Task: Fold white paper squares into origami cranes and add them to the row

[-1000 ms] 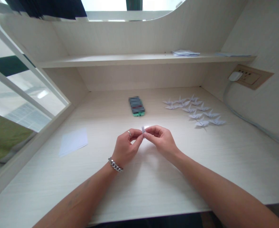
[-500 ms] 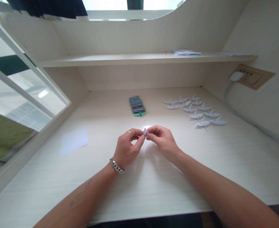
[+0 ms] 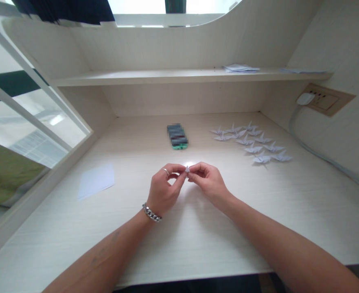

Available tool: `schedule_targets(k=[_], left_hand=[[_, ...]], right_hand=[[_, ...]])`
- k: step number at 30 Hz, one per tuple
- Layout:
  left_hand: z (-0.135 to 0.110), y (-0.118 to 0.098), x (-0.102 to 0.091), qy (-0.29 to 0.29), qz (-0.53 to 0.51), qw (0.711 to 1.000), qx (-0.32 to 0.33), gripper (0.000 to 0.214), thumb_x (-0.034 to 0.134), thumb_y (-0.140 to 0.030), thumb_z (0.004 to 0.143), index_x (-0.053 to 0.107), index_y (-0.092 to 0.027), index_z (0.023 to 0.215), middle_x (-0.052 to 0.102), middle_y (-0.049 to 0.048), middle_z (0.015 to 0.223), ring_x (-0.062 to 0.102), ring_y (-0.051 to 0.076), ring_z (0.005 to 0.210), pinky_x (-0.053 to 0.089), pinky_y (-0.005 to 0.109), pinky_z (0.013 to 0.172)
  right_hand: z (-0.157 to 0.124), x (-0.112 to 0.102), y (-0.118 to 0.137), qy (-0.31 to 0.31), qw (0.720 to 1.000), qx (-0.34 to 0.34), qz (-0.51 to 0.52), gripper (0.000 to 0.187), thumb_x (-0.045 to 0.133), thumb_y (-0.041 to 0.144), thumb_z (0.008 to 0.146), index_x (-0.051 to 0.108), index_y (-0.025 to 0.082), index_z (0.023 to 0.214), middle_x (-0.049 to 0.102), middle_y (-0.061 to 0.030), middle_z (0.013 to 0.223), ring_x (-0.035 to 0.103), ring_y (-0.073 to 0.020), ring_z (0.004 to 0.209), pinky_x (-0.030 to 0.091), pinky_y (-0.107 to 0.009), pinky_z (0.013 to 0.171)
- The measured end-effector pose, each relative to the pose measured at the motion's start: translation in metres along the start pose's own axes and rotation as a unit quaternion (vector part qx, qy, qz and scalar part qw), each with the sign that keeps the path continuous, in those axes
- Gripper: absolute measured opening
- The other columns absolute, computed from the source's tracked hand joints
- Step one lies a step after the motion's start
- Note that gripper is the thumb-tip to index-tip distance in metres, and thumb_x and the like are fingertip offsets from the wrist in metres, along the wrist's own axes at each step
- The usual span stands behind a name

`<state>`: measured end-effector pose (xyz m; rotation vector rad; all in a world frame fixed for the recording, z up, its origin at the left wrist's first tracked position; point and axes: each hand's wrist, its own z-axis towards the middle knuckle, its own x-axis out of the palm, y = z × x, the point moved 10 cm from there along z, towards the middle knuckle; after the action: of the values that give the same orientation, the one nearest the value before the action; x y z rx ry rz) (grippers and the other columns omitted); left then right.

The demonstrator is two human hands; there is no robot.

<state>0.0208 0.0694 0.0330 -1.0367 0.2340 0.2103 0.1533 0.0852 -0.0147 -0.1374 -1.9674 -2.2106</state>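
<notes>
While both bare forearms reach in over the near edge of the pale wood-grain desk (image 3: 198, 248), the head view shows the left hand (image 3: 164, 192) and right hand (image 3: 210, 183) meeting nearly tip to tip. Each has thumb and forefinger clamped on one small, pointed piece of folded white paper (image 3: 187, 169) between them, mostly hidden by the fingers. The step in hand looks like shaping or creasing a fold; a further crease would seem to call for light, precise pressure from one hand while the other steadies the paper. Both wrists angle inward; whether either hand rests on the desk is hard to tell. White folded-paper birds (image 3: 253, 150) stand well apart, beyond the right hand; flat white paper (image 3: 96, 181) lies to the left.
</notes>
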Motion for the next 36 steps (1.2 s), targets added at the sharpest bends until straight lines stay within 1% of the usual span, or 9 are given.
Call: schedule_targets(k=[4,10,14,18,27,36], left_hand=[[0.000,-0.001,0.000,0.001,-0.021,1.000,0.005,0.010,0.067,-0.020,0.080,0.069,-0.017,0.090,0.069,0.0050,0.090,0.066,0.016,0.083,0.057,0.026,0.074],[0.001,0.013,-0.001,-0.007,-0.084,0.995,-0.057,0.015,0.071,-0.024,0.078,0.067,-0.016,0.090,0.070,0.0047,0.085,0.068,0.016,0.079,0.057,0.028,0.076],[0.001,0.017,-0.001,-0.006,-0.094,0.993,-0.073,0.019,0.072,-0.026,0.076,0.066,-0.015,0.090,0.071,0.0060,0.086,0.068,0.017,0.080,0.057,0.030,0.078],[0.001,0.018,-0.001,-0.007,-0.090,0.993,-0.072,0.020,0.072,-0.026,0.076,0.066,-0.015,0.091,0.071,0.0065,0.087,0.069,0.018,0.082,0.057,0.031,0.079],[0.000,0.014,0.000,-0.004,-0.079,0.995,-0.057,0.015,0.071,-0.021,0.077,0.065,-0.016,0.090,0.070,0.0042,0.086,0.068,0.015,0.080,0.057,0.028,0.078],[0.000,0.017,0.002,0.010,-0.083,0.994,-0.067,0.017,0.071,-0.022,0.077,0.066,-0.016,0.091,0.070,0.0052,0.086,0.068,0.017,0.080,0.057,0.029,0.078]], right_hand=[[-0.001,0.000,0.001,0.003,1.000,-0.009,-0.027,0.022,0.077,0.033,0.068,0.066,0.016,0.076,0.067,-0.0032,0.074,0.061,-0.0164,0.071,0.050,-0.032,0.069],[-0.004,0.001,0.014,0.001,0.996,-0.041,-0.082,0.019,0.072,0.033,0.074,0.068,0.016,0.082,0.069,-0.0061,0.082,0.063,-0.0185,0.078,0.052,-0.032,0.071],[-0.006,0.000,0.019,-0.008,0.996,-0.049,-0.074,0.019,0.072,0.034,0.075,0.070,0.017,0.082,0.071,-0.0065,0.085,0.066,-0.0194,0.080,0.053,-0.033,0.075],[-0.007,0.000,0.021,-0.012,0.996,-0.058,-0.066,0.019,0.072,0.035,0.075,0.071,0.018,0.083,0.072,-0.0068,0.086,0.067,-0.0197,0.080,0.054,-0.034,0.077],[-0.008,0.000,0.021,-0.016,0.996,-0.066,-0.054,0.017,0.072,0.031,0.075,0.071,0.016,0.084,0.072,-0.0076,0.087,0.068,-0.0197,0.080,0.055,-0.034,0.078],[-0.008,0.000,0.024,-0.001,0.993,-0.088,-0.079,0.016,0.071,0.031,0.077,0.071,0.017,0.084,0.071,-0.0072,0.087,0.067,-0.0201,0.081,0.054,-0.036,0.080]])
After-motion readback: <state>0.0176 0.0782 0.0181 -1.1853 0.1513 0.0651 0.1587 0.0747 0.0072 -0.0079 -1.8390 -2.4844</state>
